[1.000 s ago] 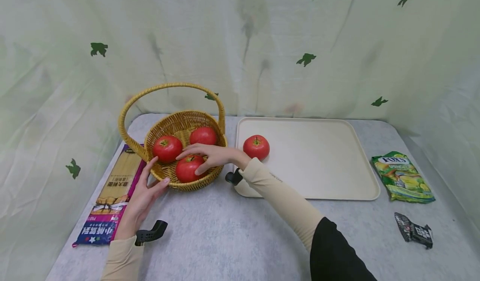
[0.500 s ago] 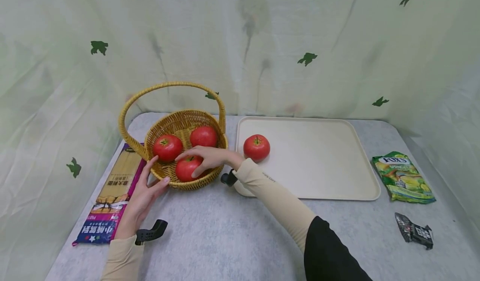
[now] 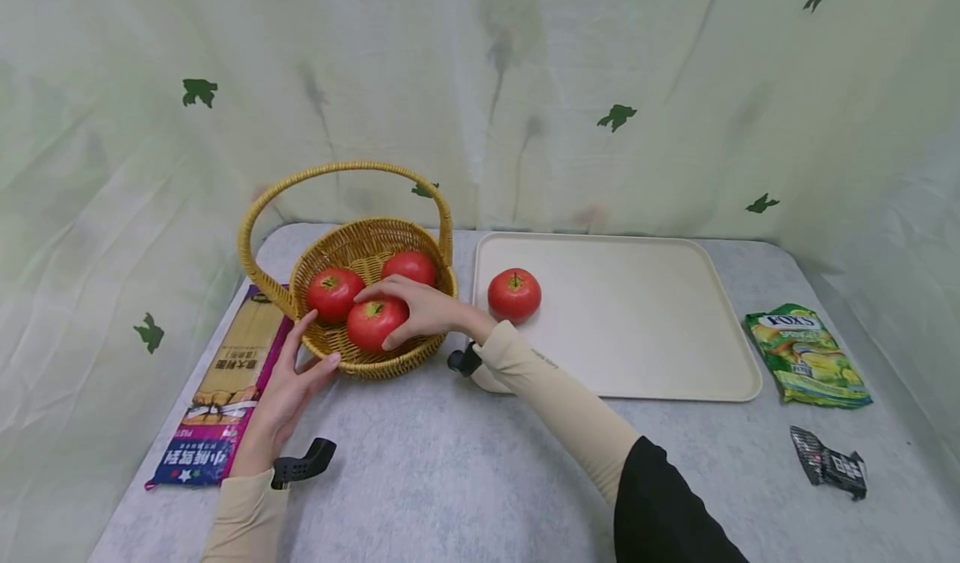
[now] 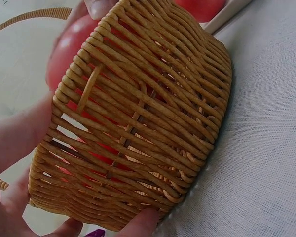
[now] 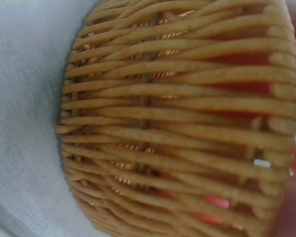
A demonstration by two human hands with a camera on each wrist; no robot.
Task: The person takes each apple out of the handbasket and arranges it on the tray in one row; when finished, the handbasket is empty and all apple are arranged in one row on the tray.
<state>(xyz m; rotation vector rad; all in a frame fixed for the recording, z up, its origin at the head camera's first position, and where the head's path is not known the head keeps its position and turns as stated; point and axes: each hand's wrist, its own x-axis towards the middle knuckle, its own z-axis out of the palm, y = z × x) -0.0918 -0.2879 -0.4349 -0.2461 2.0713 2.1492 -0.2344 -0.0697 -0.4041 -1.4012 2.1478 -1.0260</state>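
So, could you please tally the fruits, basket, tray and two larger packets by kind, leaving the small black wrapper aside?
Red fruits: 4 (3 in the basket, 1 on the tray)
Wicker basket: 1
Cream tray: 1
Green bag: 1
Purple-edged packet: 1
Total: 8

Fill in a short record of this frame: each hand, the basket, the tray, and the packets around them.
Left hand: holds near left rim of basket
Right hand: fingers round nearest red fruit in basket
Basket contents besides: two red fruits
Tray: one red fruit, left end
Left of basket: purple-edged packet
Right of tray: green bag; nearer, small black wrapped item
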